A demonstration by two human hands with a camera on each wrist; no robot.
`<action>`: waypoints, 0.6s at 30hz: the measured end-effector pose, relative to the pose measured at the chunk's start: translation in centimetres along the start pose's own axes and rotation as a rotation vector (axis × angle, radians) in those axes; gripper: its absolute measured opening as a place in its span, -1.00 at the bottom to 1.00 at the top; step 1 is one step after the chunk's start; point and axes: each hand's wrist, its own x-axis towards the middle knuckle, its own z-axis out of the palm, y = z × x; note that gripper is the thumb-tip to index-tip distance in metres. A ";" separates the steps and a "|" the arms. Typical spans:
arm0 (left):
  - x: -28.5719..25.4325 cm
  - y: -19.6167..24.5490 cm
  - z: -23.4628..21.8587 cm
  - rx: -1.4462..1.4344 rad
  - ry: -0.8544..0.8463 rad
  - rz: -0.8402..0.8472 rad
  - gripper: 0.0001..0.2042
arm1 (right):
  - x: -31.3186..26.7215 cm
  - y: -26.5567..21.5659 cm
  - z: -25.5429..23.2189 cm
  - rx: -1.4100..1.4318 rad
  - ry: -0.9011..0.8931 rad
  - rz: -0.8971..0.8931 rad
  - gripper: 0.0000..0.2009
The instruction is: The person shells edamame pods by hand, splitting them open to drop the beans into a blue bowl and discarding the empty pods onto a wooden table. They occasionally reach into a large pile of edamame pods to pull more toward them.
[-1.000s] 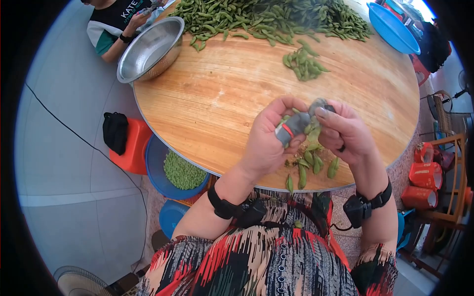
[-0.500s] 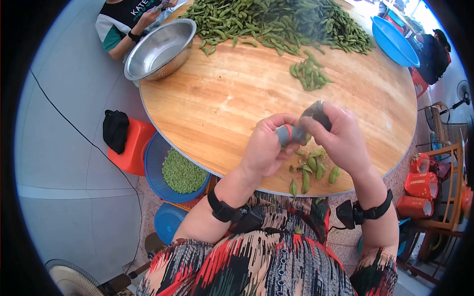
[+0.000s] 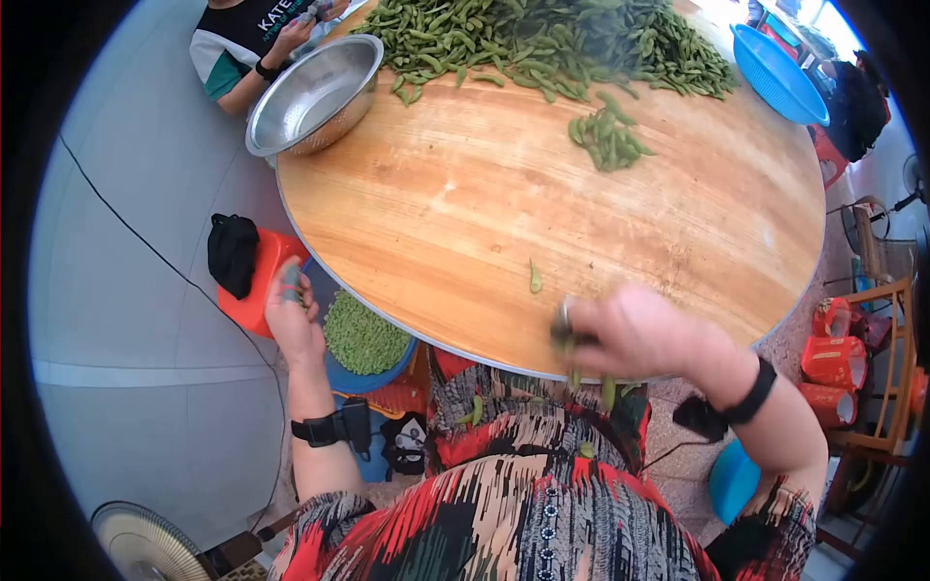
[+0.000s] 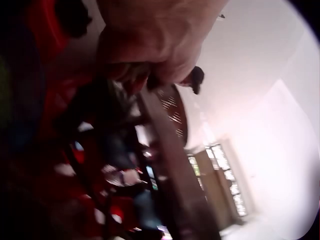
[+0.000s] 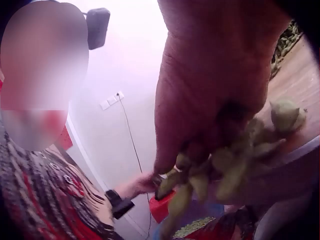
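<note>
My right hand (image 3: 625, 331), blurred, is at the table's front edge with fingers curled round several green pods. In the right wrist view, pods (image 5: 198, 185) bunch under and beside this hand (image 5: 215, 80), some over the edge. A single pod (image 3: 536, 277) lies on the wood just left of it. Off the table at the left, my left hand (image 3: 296, 315) is raised beside the blue basket (image 3: 360, 380) of shelled beans (image 3: 364, 334), a grey cover on its thumb. The left wrist view shows this hand (image 4: 155, 45) dark, its fingers bent; whether they hold anything is unclear.
A large pod heap (image 3: 523, 39) and a small pile (image 3: 608, 137) lie on the round table (image 3: 436, 223). A metal colander (image 3: 315, 97) stands at its left edge, near another person (image 3: 237, 48). A red stool (image 3: 254, 305) and a fan (image 3: 145, 547) are at the left.
My hands have moved apart: the left has swung left off the table, the right down to the front edge. The loose pods there have been gathered toward the edge.
</note>
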 end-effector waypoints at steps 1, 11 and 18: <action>1.5 -3.2 -3.3 0.361 -0.125 -0.110 -0.69 | -1.0 -0.1 0.3 0.081 -0.070 -0.078 -0.72; -0.5 11.0 5.5 0.741 -0.602 0.091 -0.69 | -3.3 11.5 -6.9 0.307 0.693 0.430 -0.78; 2.2 12.5 22.6 0.949 -1.069 0.300 -0.51 | -3.2 28.7 -16.9 0.448 1.150 0.844 -0.58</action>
